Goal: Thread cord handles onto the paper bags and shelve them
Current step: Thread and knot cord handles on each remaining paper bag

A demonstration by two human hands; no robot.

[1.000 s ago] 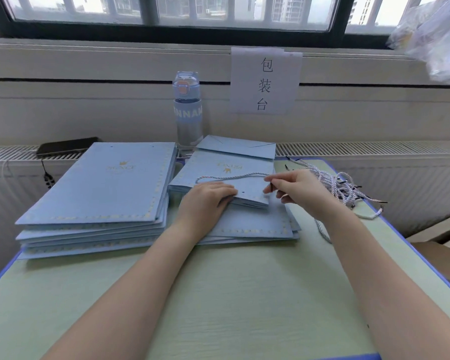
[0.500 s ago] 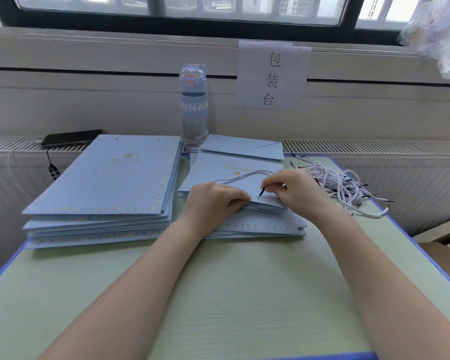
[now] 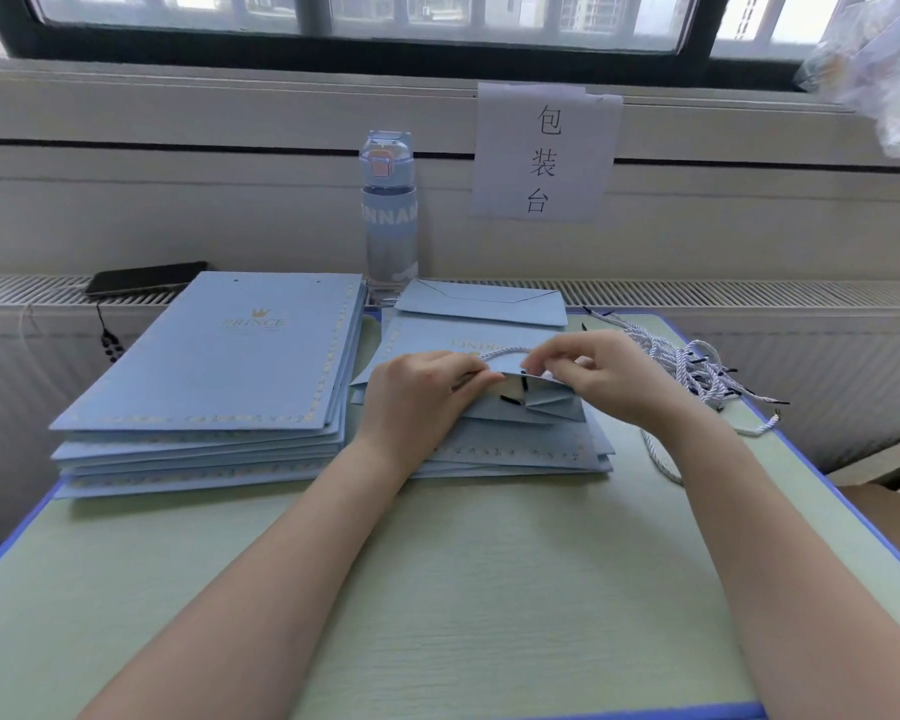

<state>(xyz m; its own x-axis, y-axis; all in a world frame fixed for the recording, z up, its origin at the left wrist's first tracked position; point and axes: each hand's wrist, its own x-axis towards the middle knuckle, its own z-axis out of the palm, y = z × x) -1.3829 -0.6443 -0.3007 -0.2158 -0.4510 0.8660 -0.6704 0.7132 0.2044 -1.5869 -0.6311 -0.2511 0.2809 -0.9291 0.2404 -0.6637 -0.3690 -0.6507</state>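
Matt pale-blue paper bags (image 3: 219, 356) with shiny gold-foil borders lay stacked on a desk (image 3: 437, 589) of smooth, faintly wood-grained green laminate. Twisted white cloth cords (image 3: 697, 371) with dark tips lay at the right, a translucent plastic bottle (image 3: 388, 215) and a glossy black phone (image 3: 146, 278) at the far edge.

Bag mouth (image 3: 528, 394) now lifted; cord (image 3: 505, 351) threaded.

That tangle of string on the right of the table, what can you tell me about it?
The pile of cords is a loose heap of white twisted handle cords with short black tips, apparently soft rope. It lies on the pale green table near its right far edge, beside the right hand. One strand trails toward the front.
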